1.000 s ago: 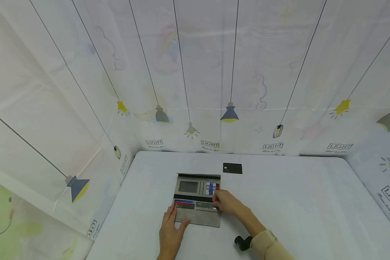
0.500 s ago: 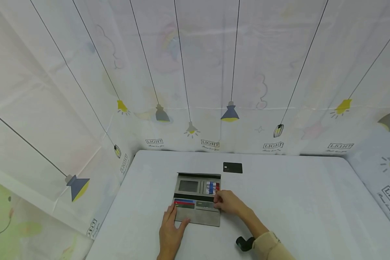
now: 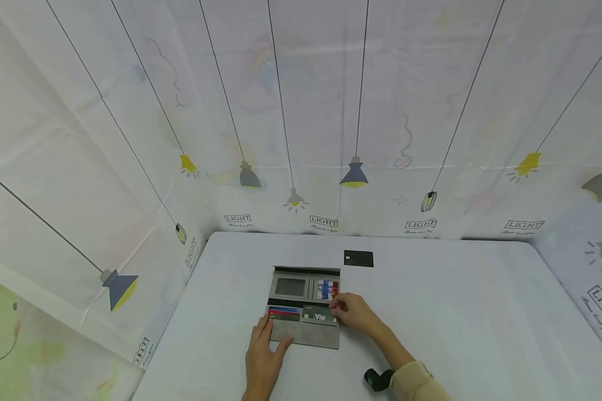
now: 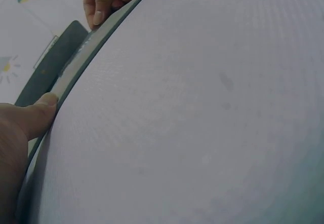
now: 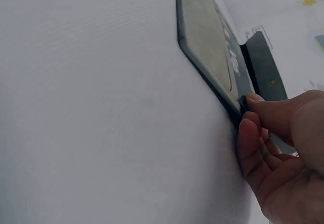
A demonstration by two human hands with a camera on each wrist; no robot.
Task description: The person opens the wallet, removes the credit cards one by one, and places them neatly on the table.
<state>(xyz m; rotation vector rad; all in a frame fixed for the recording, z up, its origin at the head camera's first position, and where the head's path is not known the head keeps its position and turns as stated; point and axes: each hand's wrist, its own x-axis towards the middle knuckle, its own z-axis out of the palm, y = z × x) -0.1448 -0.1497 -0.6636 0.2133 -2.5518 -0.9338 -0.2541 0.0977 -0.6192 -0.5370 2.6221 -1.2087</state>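
A grey wallet (image 3: 306, 334) lies spread on the white table, with cards in its pockets. In its lower right pocket sits a dark grey card (image 3: 315, 315) marked "Vip". My right hand (image 3: 355, 314) pinches this card at its right end, between thumb and fingers; the right wrist view has the fingertips at the wallet's side edge. My left hand (image 3: 263, 359) rests on the wallet's lower left part, thumb on the lower panel and fingers along the left edge. Red and blue cards (image 3: 284, 312) fill the lower left pocket. Banded blue and red cards or notes (image 3: 327, 289) show in the upper panel.
A black card (image 3: 358, 258) lies on the table (image 3: 456, 312) beyond the wallet's upper right corner. Near my right sleeve (image 3: 415, 381) is a black wrist device (image 3: 378, 380). A lamp-printed wall covering (image 3: 381, 111) rises behind the table's far edge.
The "Vip" card has come further up out of its pocket, and its lettering now shows. My right hand has stayed close to the same place; the left hand has not moved.
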